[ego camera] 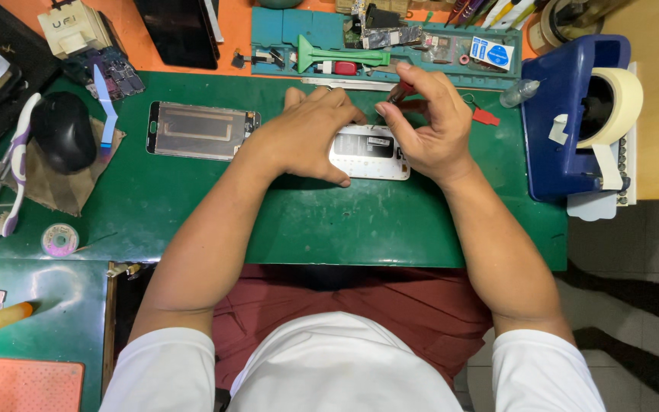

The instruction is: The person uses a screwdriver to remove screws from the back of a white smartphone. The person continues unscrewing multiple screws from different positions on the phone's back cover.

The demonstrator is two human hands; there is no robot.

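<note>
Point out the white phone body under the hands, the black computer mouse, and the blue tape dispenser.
White phone body (368, 156), head view: on its bare rear panel.
Black computer mouse (62, 131), head view: on its rounded top.
Blue tape dispenser (562, 114), head view: on its blue side wall.

**One head-worn view, straight down over the bench**

A single camera sits on the person's head and looks almost vertically down, so the white shirt and both forearms enter from the bottom edge. It faces the green work mat (192, 206), close enough that the mat fills most of the frame. The far edge reaches a teal tool tray (299, 30); the right edge takes in a blue tape dispenser (566, 130). No second view overlaps it.
</note>
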